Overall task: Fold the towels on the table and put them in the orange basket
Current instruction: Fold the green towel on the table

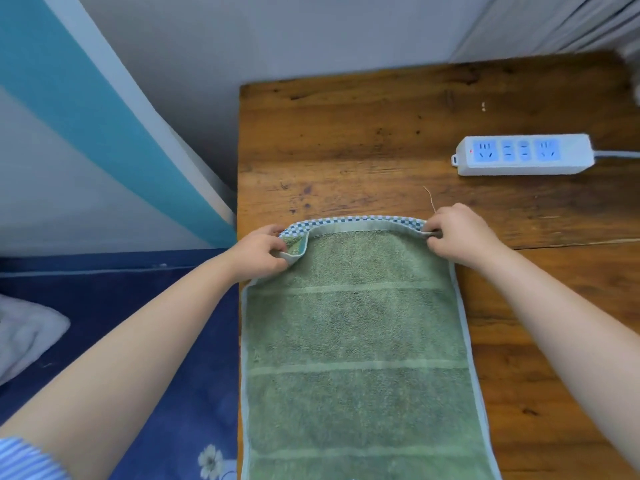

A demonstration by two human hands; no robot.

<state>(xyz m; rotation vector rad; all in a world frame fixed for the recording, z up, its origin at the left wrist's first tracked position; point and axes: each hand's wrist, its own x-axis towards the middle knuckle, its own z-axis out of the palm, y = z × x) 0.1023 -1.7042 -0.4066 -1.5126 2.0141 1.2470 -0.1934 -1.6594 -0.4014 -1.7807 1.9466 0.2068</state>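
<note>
While laid lengthwise along the left edge of the wooden table (381, 133), green towel (353, 341) running from the bottom of the head view up to mid-table, near end cut off by the frame. Far hem pinched at both corners: left hand (261, 252) clamped on the far-left corner, which curls up and over to show its underside; right hand (457, 237) clamped on the far-right corner, thumb and fingers closed over the hem. Peeking out just beyond that hem, a blue-and-white checked edge (349, 221), touching the green cloth; whether a second towel underneath or a part of the same one, cannot tell. Rest of the green towel flat, pale bands crossing it, no crease or fold showing along its visible length.

Further back and to the right, well apart from the towel, a white power strip (523, 154) with its cable leaving the right edge. Left of the table, a dark blue flowered cloth (145, 341) lower down, with a white bundle (24, 334) at the far left edge, too unclear to name.

Judged from this: early going. First fold apparently just being taken up, far end gripped and probably ready to be drawn back toward the near end. No folded towel anywhere in view. Orange basket not in view, so nothing visibly placed. Left to do, as far as shown: the folding itself, then the transfer into the basket, then any other towels.
</note>
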